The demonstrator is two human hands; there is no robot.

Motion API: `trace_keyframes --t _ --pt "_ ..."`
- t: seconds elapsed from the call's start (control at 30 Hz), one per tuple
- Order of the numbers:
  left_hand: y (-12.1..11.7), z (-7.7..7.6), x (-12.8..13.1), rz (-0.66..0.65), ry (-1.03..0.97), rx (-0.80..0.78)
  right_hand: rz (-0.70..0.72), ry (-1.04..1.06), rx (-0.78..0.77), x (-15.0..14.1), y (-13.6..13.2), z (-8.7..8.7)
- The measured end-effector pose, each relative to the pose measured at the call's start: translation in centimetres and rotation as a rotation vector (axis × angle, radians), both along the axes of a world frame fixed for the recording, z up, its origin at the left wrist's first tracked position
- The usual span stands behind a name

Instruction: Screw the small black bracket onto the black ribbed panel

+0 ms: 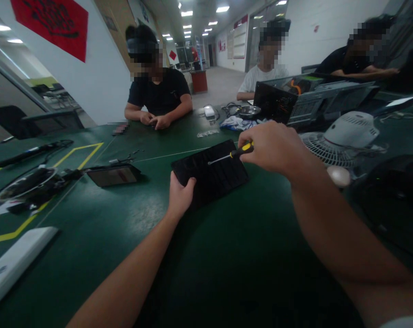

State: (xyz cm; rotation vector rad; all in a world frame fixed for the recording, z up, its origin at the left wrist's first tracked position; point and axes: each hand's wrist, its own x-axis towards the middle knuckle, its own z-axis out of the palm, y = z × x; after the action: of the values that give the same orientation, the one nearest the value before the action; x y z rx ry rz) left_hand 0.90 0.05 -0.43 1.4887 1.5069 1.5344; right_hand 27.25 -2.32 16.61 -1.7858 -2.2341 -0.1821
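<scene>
A flat black device [213, 175], like a tablet lying face down, rests on the green table [131, 228] in front of me. My left hand [179, 193] grips its near left corner, thumb on top. My right hand [273, 148] is closed around a screwdriver [232, 155] with a yellow and black handle. The thin metal shaft points left and its tip sits on the device's back.
A second dark tablet [113, 175] lies to the left beside cables and a round part [25, 184]. A white box [15, 262] sits at the near left. A white fan [343, 139] and an opened computer case [305, 102] stand to the right. Three people sit across the table.
</scene>
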Motion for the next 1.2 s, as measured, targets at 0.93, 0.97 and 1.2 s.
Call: trace_keyframes --t 0.93,0.97,1.2 --pt "0.1 -0.1 -0.2 0.004 0.004 0.010 0.166 0.087 -0.004 1.5 0.2 0.7" --pt "0.1 -0.1 -0.2 0.003 0.001 0.007 0.183 0.091 0.009 1.4 0.2 0.7" --pt "0.1 0.0 -0.2 0.015 0.021 0.008 0.284 0.111 0.084 1.3 0.0 0.9"
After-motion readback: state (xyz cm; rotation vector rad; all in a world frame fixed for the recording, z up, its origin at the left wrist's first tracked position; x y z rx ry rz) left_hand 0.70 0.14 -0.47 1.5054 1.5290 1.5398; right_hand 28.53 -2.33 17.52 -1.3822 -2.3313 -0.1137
